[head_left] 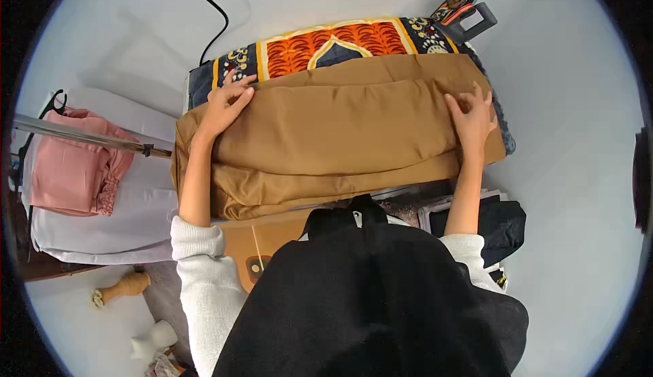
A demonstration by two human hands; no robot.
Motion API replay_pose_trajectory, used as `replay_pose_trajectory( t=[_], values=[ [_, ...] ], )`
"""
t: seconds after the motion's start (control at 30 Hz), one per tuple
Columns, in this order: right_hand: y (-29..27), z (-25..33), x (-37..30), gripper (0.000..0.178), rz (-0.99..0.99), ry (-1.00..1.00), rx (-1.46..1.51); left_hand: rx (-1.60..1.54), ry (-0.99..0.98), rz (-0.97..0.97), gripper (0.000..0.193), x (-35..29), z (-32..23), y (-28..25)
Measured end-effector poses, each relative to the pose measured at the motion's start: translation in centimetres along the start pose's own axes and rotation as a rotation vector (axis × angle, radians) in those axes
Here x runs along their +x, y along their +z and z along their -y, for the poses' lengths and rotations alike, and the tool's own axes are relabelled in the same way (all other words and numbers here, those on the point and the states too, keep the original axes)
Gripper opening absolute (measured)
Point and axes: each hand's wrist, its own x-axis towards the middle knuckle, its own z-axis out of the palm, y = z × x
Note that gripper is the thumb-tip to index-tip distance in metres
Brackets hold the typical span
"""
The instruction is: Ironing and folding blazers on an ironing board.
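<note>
A brown satiny cloth (333,132), folded in layers, lies across a patterned padded board cover (333,47) in orange, navy and yellow. My left hand (228,105) rests on the cloth's left part, fingers spread and thumb beside the edge of the upper layer. At the right part, my right hand (473,118) touches the same cloth with thumb and bent fingers apart. No grip on the fabric shows at either hand. The cloth's front edge hangs in loose folds toward me.
An iron (466,16) stands at the board's far right corner, near the wall. On the left, a metal rail (81,135) passes over a folded pink garment (81,166) and white fabric (136,220). Dark folded cloth (500,231) lies near my right forearm. A black cord (221,13) hangs behind.
</note>
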Motion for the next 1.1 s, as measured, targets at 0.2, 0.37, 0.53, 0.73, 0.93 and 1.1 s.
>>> replay_pose_trajectory(
  t=[0.2,0.37,0.53,0.73,0.93,1.1],
  values=[
    [-0.7,-0.7,5.3,0.035,-0.321,-0.074,0.309,-0.039,-0.126,-0.108,0.032,-0.6,2.0,0.0],
    [1.9,-0.6,6.7,0.034,-0.154,-0.122,-0.101,0.530,-0.198,-0.246,0.039,-0.4,-0.2,2.2],
    [3.8,-1.5,5.9,0.029,-0.023,-0.052,-0.100,0.563,-0.262,-0.228,0.039,-0.8,-0.5,2.5],
    [3.8,-1.4,5.6,0.028,-0.125,-0.139,-0.205,0.782,-0.172,-0.224,0.036,0.4,-1.9,1.6],
    [2.7,-0.9,5.4,0.026,-0.109,-0.121,-0.226,0.772,-0.231,-0.205,0.036,0.5,-1.0,2.4],
    [1.3,0.0,7.2,0.033,0.103,-0.080,-0.317,0.596,-0.306,-0.129,0.036,0.4,-0.1,0.8]
  ],
)
